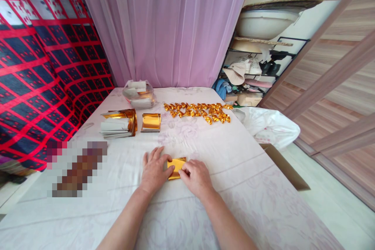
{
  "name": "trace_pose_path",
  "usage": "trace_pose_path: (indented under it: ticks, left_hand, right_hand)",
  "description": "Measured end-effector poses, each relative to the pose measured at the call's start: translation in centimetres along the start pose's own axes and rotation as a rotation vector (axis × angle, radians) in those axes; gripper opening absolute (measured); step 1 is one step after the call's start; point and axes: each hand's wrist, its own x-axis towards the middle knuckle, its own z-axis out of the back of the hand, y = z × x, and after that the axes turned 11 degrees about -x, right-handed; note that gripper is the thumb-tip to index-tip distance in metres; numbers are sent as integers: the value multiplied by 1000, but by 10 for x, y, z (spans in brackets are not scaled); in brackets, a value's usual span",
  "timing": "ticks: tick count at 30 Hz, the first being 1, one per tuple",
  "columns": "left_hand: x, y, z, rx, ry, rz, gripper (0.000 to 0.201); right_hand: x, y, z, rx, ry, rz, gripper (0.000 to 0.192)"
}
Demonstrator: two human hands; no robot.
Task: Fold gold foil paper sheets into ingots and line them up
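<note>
Two hands work one small gold foil sheet (176, 167) at lower centre of the frame, flat on the pale floral tablecloth (234, 152). Your left hand (154, 171) lies palm down with fingers loosely spread, its thumb pressing the sheet's left edge. Your right hand (195, 175) is curled, fingertips pressed onto the right edge; whether it pinches a flap cannot be told.

Handling: judge the sheet as very light, thin and slick. It will likely crease permanently and slide on the cloth, so hold it by opposite edges and keep one thumb down as an anchor. Avoid pressing the middle unless a fold is wanted there.

Orientation: the sheet reads as roughly rectangular, long axis running left to right across the frame, tilted slightly with its right end higher. Much of it is hidden by your fingers.

Surroundings: a stack of gold and white sheets (118, 124) sits at centre left, a curled foil piece (151, 122) just beside it, and a row of folded gold pieces (199, 111) above centre.
</note>
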Motion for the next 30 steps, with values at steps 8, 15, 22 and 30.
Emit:
trace_pose_path:
  ticks: [8,15,22,30]
  left_hand:
    - [-3,-2,-2,0,-5,-6,12]
    - [-4,-6,-1,-6,23,-10,10]
    - [-5,-5,3,3,95,-24,15]
    - [-5,-4,7,4,157,-42,29]
  right_hand:
    - [-2,-2,-1,17,9,27,17]
    - [-2,0,1,22,18,15,16]
    - [-3,0,1,11,29,15,16]
    - [-5,-1,4,18,39,25,12]
